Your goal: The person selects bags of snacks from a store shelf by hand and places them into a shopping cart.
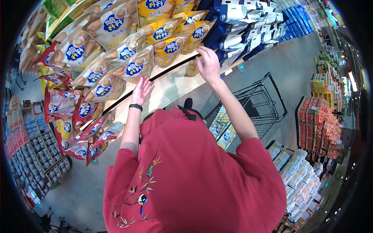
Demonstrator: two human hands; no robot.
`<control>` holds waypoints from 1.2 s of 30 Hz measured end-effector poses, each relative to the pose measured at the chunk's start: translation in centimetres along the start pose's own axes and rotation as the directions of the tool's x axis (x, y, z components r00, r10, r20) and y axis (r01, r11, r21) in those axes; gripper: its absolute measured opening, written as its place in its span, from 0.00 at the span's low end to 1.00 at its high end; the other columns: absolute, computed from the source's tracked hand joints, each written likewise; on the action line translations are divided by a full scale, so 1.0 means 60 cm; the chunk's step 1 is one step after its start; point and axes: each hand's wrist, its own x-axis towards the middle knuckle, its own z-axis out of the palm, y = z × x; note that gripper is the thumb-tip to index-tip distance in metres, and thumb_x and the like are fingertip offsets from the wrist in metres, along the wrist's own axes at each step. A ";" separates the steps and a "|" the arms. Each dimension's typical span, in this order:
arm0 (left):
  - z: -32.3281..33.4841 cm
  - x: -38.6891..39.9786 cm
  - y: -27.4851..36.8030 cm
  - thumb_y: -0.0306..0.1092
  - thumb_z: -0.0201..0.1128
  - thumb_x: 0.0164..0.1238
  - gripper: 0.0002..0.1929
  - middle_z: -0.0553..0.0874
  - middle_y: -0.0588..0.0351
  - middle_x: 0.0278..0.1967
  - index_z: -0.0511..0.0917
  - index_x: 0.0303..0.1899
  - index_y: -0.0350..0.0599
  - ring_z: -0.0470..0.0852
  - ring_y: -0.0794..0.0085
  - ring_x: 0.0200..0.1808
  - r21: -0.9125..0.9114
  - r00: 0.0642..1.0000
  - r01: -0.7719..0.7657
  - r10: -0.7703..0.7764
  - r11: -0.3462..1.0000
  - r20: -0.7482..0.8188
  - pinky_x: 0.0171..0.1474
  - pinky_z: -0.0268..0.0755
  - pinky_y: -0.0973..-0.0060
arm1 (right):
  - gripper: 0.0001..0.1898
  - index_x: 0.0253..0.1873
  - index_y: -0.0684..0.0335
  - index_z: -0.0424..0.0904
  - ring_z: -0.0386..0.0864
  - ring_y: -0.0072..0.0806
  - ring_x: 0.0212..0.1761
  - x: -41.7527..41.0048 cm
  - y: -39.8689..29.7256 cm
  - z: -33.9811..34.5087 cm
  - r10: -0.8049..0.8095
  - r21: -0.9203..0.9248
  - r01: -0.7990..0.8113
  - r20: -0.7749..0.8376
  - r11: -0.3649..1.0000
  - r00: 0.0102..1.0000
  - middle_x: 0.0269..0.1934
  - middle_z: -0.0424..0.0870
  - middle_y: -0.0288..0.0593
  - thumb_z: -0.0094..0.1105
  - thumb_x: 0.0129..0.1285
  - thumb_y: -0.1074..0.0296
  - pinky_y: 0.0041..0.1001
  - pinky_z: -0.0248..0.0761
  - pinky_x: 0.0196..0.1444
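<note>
My left hand [141,91], with a black band at its wrist, is palm up with fingers apart at the lower edge of a clear-and-beige snack bag [136,66]; it grips nothing. My right hand [208,64] is raised at the black front rail [174,67] of the display shelf, fingers slightly curled beside a yellow snack bag [198,34]; nothing shows in it. Rows of beige bags fill the shelf behind my left hand, with red bags [84,112] at the left. Dark blue and white packages [231,42] stand right of my right hand.
A black wire shopping cart [262,107] with yellow snack bags [226,137] in its lower part stands at my right. Grey floor [87,180] lies around the display. Shelves of jars [40,151] are at the left; stacked red boxes [309,125] and white packages [300,177] are at the right.
</note>
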 end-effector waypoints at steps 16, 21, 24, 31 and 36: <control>-0.024 0.011 -0.051 0.56 0.64 0.70 0.31 0.76 0.60 0.64 0.69 0.65 0.47 0.74 0.73 0.63 0.185 0.991 0.119 -0.105 0.975 -0.084 0.64 0.67 0.72 | 0.13 0.50 0.67 0.78 0.77 0.50 0.57 -0.509 -0.073 -0.079 0.774 -0.032 -0.778 -0.086 0.628 0.628 0.52 0.80 0.53 0.57 0.59 0.78 0.39 0.69 0.62; -0.077 0.019 -0.144 0.48 0.62 0.73 0.22 0.80 0.61 0.57 0.74 0.60 0.47 0.77 0.74 0.58 0.311 0.944 0.328 -0.294 0.892 -0.152 0.62 0.68 0.72 | 0.13 0.50 0.68 0.77 0.78 0.49 0.55 -0.630 -0.077 -0.100 0.837 -0.027 -0.855 -0.188 0.518 0.513 0.49 0.80 0.54 0.57 0.58 0.78 0.39 0.69 0.61; -0.075 -0.007 -0.209 0.47 0.59 0.75 0.18 0.82 0.60 0.54 0.77 0.54 0.45 0.78 0.74 0.54 0.386 0.880 0.475 -0.424 0.791 -0.213 0.59 0.70 0.73 | 0.13 0.48 0.67 0.79 0.80 0.45 0.48 -0.711 -0.047 -0.106 0.866 -0.061 -0.925 -0.335 0.374 0.372 0.43 0.83 0.51 0.57 0.58 0.78 0.37 0.73 0.52; -0.053 0.018 -0.247 0.48 0.54 0.77 0.25 0.80 0.58 0.60 0.69 0.66 0.42 0.77 0.70 0.59 0.542 0.877 0.478 -0.337 0.691 -0.344 0.61 0.69 0.71 | 0.12 0.48 0.68 0.80 0.84 0.42 0.42 -0.860 0.016 -0.128 0.885 0.088 -0.996 -0.465 0.000 -0.041 0.41 0.84 0.49 0.59 0.58 0.76 0.35 0.76 0.48; 0.014 -0.025 -0.277 0.47 0.55 0.75 0.25 0.82 0.54 0.58 0.71 0.64 0.41 0.80 0.70 0.56 0.772 0.879 0.462 -0.342 0.436 -0.333 0.59 0.71 0.70 | 0.15 0.44 0.66 0.80 0.84 0.37 0.35 -1.075 0.058 -0.080 0.876 0.099 -0.926 -0.300 -0.364 -0.377 0.30 0.83 0.46 0.65 0.60 0.61 0.34 0.77 0.40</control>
